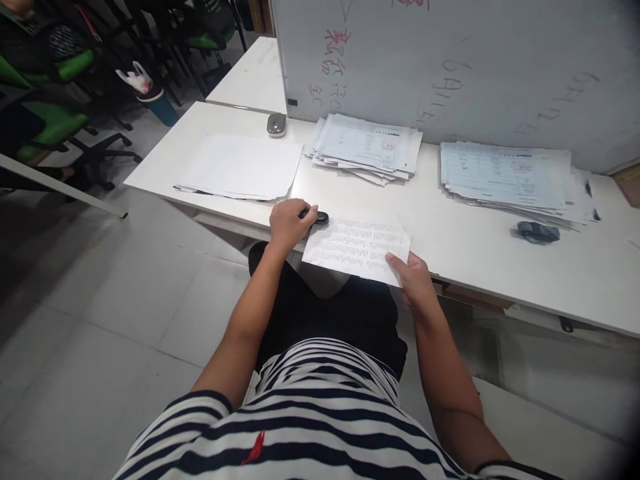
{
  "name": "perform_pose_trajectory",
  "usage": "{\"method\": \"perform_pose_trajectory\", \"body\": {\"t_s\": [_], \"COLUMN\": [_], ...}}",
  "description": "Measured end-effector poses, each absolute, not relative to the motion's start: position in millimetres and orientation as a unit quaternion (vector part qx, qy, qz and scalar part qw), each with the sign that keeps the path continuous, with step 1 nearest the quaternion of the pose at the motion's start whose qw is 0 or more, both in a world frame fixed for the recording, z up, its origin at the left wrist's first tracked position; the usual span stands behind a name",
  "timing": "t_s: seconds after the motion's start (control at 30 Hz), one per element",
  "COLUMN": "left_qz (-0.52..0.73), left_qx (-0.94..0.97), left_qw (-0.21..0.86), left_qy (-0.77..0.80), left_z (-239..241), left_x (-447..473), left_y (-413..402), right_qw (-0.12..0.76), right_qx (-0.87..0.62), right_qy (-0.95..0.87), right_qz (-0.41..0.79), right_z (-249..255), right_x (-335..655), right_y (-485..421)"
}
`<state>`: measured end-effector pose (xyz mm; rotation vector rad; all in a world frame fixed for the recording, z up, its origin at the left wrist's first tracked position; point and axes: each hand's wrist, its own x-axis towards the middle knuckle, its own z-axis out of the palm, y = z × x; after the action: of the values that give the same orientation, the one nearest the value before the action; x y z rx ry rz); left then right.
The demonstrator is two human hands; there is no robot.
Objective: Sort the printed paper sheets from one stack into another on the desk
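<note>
My left hand [291, 225] is closed around a small black stapler [323, 218], whose rounded end sticks out past the fingers at the upper left corner of the printed papers [355, 247]. Most of the stapler is hidden by the hand. The papers lie tilted over the desk's front edge, covered in rows of small text. At their right edge my right hand [413, 275] grips them, thumb on top and fingers underneath.
On the white desk [480, 257] are blank-looking sheets [240, 167], two paper stacks [365, 147] [505, 173], a grey computer mouse [277, 125] and a dark crumpled item [537, 232]. Behind stands a whiteboard [380, 67]. Green chairs [55, 120] and a blue bin [159, 107] are left.
</note>
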<state>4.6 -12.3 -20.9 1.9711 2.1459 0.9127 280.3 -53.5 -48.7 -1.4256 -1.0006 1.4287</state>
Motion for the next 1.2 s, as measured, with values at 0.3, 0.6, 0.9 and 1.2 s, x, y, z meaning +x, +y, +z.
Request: {"method": "perform_pose_trajectory", "body": {"t_s": [0.3,0.6,0.9,1.2], "left_qz": [0.307,0.297,0.272,0.277], "left_qx": [0.643,0.591,0.578,0.591], "left_qw": [0.026,0.007,-0.070,-0.102], "left_qy": [0.701,0.750,0.766,0.750], "left_z": [-21,-22,-28,-38], "left_x": [18,18,21,16], "left_y": [-14,-11,-8,-3], "right_qw": [0.428,0.420,0.507,0.545], "right_qx": [-0.566,-0.566,-0.593,-0.598], "right_qy": [-0.435,-0.427,-0.388,-0.342], "right_qz": [0.554,0.567,0.490,0.477], "right_z": [-55,-54,-6,-11], "right_x": [285,285,340,360], "right_y": [-53,-54,-45,-45]}}
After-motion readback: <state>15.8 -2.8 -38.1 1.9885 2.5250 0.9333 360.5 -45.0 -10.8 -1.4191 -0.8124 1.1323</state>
